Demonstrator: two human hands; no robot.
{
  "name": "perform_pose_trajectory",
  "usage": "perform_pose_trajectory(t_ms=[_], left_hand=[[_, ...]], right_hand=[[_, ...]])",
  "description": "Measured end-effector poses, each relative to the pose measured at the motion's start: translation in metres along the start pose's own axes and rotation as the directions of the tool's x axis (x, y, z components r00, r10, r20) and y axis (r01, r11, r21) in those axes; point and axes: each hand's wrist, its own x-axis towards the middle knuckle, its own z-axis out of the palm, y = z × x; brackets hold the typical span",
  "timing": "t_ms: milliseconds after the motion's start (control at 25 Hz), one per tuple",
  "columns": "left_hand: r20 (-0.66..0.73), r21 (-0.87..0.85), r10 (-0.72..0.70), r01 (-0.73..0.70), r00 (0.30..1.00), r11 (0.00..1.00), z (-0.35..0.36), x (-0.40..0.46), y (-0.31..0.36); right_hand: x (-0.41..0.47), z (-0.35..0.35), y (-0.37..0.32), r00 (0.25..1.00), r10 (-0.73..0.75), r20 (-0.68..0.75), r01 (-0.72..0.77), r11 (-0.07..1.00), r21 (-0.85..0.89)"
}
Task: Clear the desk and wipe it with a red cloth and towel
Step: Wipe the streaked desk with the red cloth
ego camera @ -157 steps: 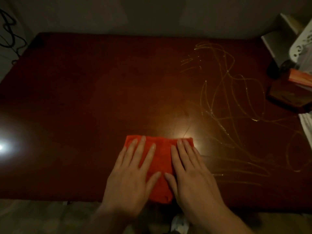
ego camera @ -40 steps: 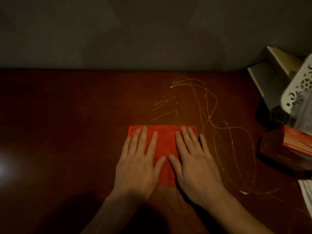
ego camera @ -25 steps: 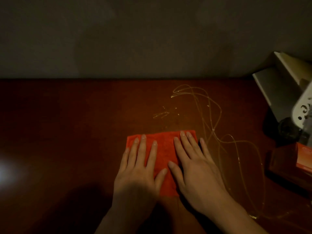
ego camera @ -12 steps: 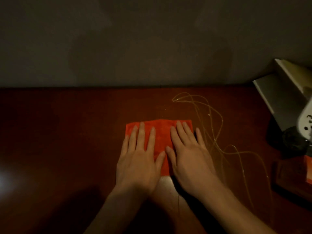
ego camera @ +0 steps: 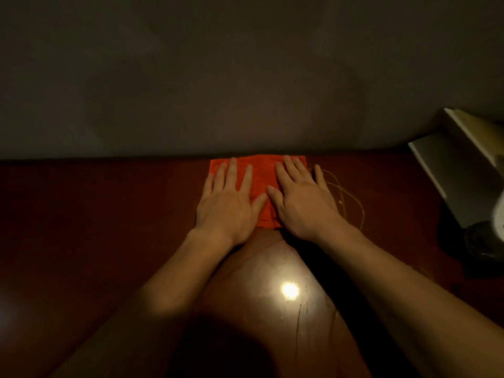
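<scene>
Left hand: the left hand (ego camera: 227, 205) lies palm down, fingers straight and slightly spread, flat on the left half of the red cloth; it grips nothing, only presses.
Right hand: the right hand (ego camera: 302, 203) lies the same way, open and flat, on the right half of the cloth; its little finger reaches past the cloth's right edge onto the bare wood.
Thumbs: the two thumbs point toward each other and nearly meet over the middle of the cloth.
Forearms: both bare forearms run from the lower corners of the frame up to the centre, forming a narrow wedge.
Red cloth: the red cloth (ego camera: 261, 173) is a folded rectangle just above the centre of the frame, its far edge right at the back edge of the desk where the wall begins; its near edge shows between the wrists.
Desk: the desk (ego camera: 95, 214) is dark reddish-brown and glossy, filling the lower half of the frame.
Streaks: thin pale looping streaks (ego camera: 346, 200) lie on the wood just right of the right hand.
Reflection: a bright round light reflection (ego camera: 290, 290) sits on the wood between the forearms, lower centre.
Wall: a dim grey wall (ego camera: 245, 77) fills the upper half.
Right edge: a pale slanted box-like object (ego camera: 458, 170) stands at the right of the frame, with a dark round object (ego camera: 480, 241) below it; the dimness hides what they are.
</scene>
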Motion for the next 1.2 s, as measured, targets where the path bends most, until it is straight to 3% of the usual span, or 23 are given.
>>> perform_pose_trajectory(t_ms=[120,280,400,560,720,800,1080,1200], left_hand=[[0.014,-0.005,-0.013,0.013,1.0,1.0,-0.001,0.012,0.001],[-0.062,-0.019,0.016,-0.017,0.998,1.0,0.005,-0.055,0.008],[0.019,-0.004,0.022,-0.022,1.0,1.0,0.004,-0.087,0.013],[-0.06,0.035,0.007,-0.005,0.998,0.999,0.001,-0.025,0.005],[0.038,0.062,0.015,-0.017,0.999,0.998,-0.007,0.038,0.004],[0.021,0.056,0.029,-0.03,0.999,0.998,-0.007,0.042,0.005],[-0.064,-0.053,0.152,-0.155,0.986,0.986,0.017,-0.064,0.044],[-0.034,-0.047,0.107,-0.109,0.994,0.993,0.017,-0.054,0.046]], right_hand=[[0.016,-0.002,0.0,1.0,0.002,0.01,-0.002,1.0,0.027],[-0.055,0.004,-0.016,0.998,-0.017,-0.059,0.018,0.999,0.026],[-0.092,0.003,-0.023,0.999,-0.001,-0.042,0.002,0.999,0.04],[-0.028,-0.001,-0.012,0.999,0.023,-0.033,-0.023,1.0,-0.004],[0.028,-0.003,0.006,0.999,0.05,-0.006,-0.05,0.999,0.003],[0.029,-0.003,0.008,0.999,0.048,-0.018,-0.048,0.999,0.001],[-0.092,-0.001,0.007,0.992,0.115,-0.055,-0.114,0.993,0.022],[-0.082,-0.001,0.019,0.995,0.098,0.003,-0.098,0.993,0.062]])
